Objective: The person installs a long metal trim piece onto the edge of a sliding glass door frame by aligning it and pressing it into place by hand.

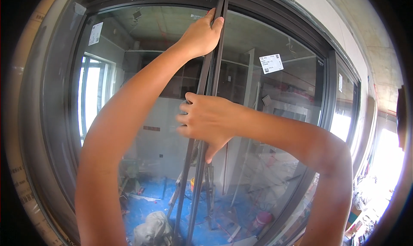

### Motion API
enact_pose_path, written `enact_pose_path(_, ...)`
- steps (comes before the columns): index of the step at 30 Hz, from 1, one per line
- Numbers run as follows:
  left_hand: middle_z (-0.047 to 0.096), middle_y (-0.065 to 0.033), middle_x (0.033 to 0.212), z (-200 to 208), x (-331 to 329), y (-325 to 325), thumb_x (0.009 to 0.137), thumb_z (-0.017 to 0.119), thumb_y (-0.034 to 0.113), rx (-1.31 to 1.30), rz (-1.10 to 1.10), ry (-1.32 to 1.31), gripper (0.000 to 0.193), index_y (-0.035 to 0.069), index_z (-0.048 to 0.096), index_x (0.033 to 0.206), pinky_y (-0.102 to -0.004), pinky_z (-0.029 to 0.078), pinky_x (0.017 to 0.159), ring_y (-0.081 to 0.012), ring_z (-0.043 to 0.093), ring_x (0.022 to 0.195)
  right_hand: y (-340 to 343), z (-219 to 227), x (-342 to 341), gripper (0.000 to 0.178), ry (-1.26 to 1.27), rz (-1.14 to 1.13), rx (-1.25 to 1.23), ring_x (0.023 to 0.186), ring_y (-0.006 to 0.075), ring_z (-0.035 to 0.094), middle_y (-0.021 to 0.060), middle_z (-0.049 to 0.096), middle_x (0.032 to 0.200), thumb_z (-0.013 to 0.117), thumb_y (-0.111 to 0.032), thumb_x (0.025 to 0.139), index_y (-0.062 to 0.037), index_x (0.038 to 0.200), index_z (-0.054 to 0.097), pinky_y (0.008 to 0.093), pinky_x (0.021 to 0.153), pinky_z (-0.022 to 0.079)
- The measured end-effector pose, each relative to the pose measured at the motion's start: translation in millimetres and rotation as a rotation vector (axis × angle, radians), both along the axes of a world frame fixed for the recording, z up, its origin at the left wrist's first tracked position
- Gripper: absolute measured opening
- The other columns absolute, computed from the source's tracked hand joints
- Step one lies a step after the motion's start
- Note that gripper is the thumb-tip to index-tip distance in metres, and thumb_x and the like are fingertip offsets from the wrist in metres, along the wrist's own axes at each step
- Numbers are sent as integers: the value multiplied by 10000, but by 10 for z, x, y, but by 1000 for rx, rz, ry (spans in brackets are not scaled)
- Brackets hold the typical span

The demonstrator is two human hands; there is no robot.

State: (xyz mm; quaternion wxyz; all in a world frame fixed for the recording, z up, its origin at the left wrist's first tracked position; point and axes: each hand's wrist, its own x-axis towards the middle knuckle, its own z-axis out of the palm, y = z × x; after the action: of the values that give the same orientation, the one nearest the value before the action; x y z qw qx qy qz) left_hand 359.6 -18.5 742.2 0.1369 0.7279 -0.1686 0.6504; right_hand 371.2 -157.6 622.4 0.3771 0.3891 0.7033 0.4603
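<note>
In front of me stands a dark-framed sliding glass door with two panels meeting at the middle. High on the meeting stile (207, 67) of the left panel, my left hand (201, 34) is closed, its fingers and thumb around the stile near the top rail. Lower down, my right hand (211, 116) reaches across the stiles from the right. Its fingers are bent at the left side and its thumb points downward along the right, closed on the frame. The palm hides that stretch of the stiles. White labels stick to the left glass (95, 33) and right glass (272, 64).
Dark outer frame (330, 89) and grey wall surround the door. Through the glass show a blue-covered floor (150, 188), a ladder (210, 181), a pale cloth-like heap (152, 229) and a pinkish bucket (263, 219). Bright clutter (365, 198) lies at the far right.
</note>
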Motion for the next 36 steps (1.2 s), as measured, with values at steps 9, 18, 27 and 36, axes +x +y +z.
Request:
enact_pose_path(9, 637, -238, 1293, -25, -90, -18, 1081, 378, 404, 9, 29, 92, 565, 80, 382, 1543, -392, 408, 1067, -373, 581, 1251, 56, -7, -52, 766, -6, -45, -6, 888, 208, 588, 35, 616, 904, 721, -782, 654, -82, 960, 667, 369, 782, 415)
enact_pose_path(18, 655, -142, 910, -14, -40, -5, 1090, 369, 383, 9, 39, 71, 538, 83, 391, 1536, -388, 472, 922, -294, 642, 937, 132, -5, 125, 739, 55, 47, -40, 907, 219, 576, 48, 608, 904, 686, -779, 705, -73, 921, 643, 364, 751, 416)
enact_pose_path(27, 696, -254, 1024, -30, -21, -43, 1064, 352, 374, 23, -1, 83, 497, 57, 429, 1440, -523, 496, 891, -471, 649, 986, 31, 2, 241, 734, 20, 71, -80, 909, 223, 570, 45, 601, 960, 693, -762, 708, -83, 981, 639, 363, 762, 410)
enact_pose_path(36, 707, -222, 1025, -99, -13, -46, 1062, 382, 454, -47, 28, 36, 620, 70, 355, 1548, -446, 487, 947, -400, 665, 1031, 24, -6, 210, 683, 69, -18, -88, 868, 235, 561, 49, 580, 898, 651, -751, 761, -85, 905, 601, 374, 804, 424)
